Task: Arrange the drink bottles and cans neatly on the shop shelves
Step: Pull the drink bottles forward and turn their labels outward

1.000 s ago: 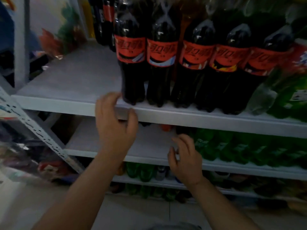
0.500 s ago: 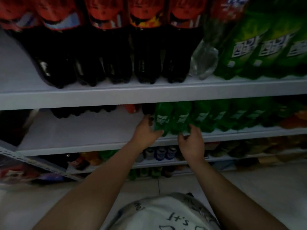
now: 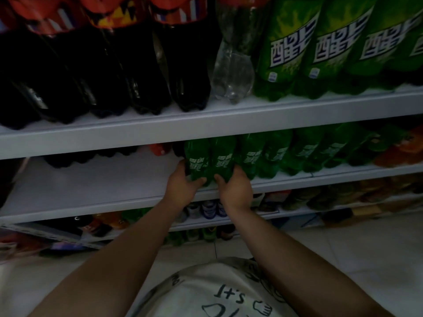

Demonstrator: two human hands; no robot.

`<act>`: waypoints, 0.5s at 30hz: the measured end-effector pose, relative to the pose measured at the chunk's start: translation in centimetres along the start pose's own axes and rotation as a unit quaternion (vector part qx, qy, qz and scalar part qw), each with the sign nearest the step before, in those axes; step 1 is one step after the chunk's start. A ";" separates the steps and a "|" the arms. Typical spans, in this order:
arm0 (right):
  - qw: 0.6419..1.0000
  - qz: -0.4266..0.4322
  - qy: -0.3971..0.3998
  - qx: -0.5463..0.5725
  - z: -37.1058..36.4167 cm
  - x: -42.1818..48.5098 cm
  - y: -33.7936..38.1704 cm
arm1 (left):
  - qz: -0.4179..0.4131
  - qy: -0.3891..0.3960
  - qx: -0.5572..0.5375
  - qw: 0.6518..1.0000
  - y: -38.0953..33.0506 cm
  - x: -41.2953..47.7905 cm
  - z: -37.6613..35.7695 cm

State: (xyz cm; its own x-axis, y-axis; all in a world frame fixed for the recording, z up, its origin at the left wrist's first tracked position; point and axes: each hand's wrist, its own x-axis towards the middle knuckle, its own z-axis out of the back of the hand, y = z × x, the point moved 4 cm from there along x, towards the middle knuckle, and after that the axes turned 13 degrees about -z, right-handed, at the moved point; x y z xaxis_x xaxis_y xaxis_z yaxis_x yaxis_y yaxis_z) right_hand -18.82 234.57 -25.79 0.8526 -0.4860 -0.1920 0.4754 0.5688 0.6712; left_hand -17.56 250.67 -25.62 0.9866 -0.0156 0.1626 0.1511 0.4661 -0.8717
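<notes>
A row of small green bottles stands on the middle shelf. My left hand wraps around the leftmost green bottle at its base. Beside it, my right hand grips the second green bottle, also low down. More green bottles continue the row to the right. Above, the upper shelf carries large dark cola bottles with red labels, one clear bottle and large green bottles.
Dark bottles and a red-capped one sit further back on the middle shelf, left of my hands. Lower shelves hold mixed small bottles and cans. A pale tiled floor lies below, and orange bottles stand at the far right.
My view has dropped from the upper shelf to the middle one. Both hands went from the shelf edge onto the two leftmost green bottles and closed around them.
</notes>
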 end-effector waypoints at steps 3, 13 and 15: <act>1.000 0.021 -0.005 -0.013 0.3 0.0 -0.1 | 0.002 -0.005 0.008 1.000 0.3 -0.1 -0.1; 0.983 -0.018 -0.126 0.133 7.6 3.2 -7.0 | 0.005 -0.007 0.044 0.999 0.6 -0.1 -0.1; 0.986 -0.010 -0.120 0.119 8.2 4.2 -7.1 | 0.004 -0.014 0.051 0.999 0.5 -0.2 -0.3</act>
State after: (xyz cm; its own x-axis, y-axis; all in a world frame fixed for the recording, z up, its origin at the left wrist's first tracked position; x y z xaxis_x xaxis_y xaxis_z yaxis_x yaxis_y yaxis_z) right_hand -20.36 223.02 -25.48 0.7537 -0.6552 -0.0516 0.4037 0.3996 0.8230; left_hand -17.64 250.64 -26.18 0.9854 0.0119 0.1696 0.1348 0.5534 -0.8219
